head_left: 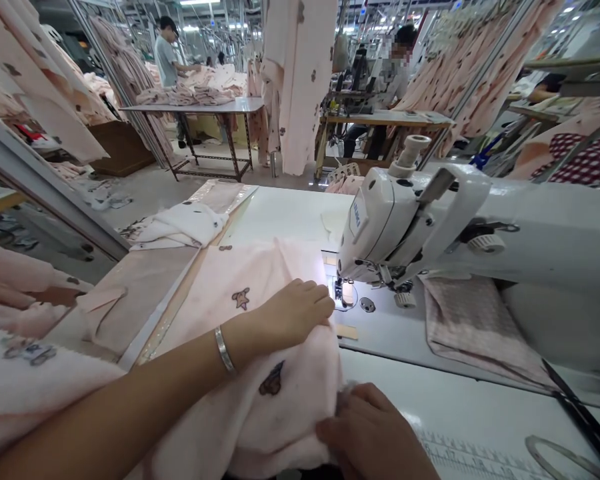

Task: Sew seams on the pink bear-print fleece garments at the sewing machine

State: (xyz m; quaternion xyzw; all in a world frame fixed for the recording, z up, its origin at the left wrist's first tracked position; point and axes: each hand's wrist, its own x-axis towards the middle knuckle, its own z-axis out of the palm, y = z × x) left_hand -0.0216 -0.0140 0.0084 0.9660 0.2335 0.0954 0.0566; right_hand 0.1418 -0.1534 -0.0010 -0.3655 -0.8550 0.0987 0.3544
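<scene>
Pale pink fleece fabric (280, 413) printed with small brown bear figures lies over the sewing table and hangs off its front edge. My left hand (300, 310), a silver bracelet at its wrist, rests on the fabric with fingers curled over its right edge, just left of the presser foot (339, 293). Lower down, near the table's front, my right hand (373, 427) pinches that same edge between thumb and fingers; part of its grip is hidden. The white sewing machine (380, 213) stands to the right, its lamp lighting the needle area.
Folded pink checked cloth (480, 327) lies under the machine arm. Black scissors (580, 413) and a clear ruler (460, 457) are at the front right. White fabric pieces (180, 223) lie at the left. Beyond are a worktable (195, 107), hanging garments and two people.
</scene>
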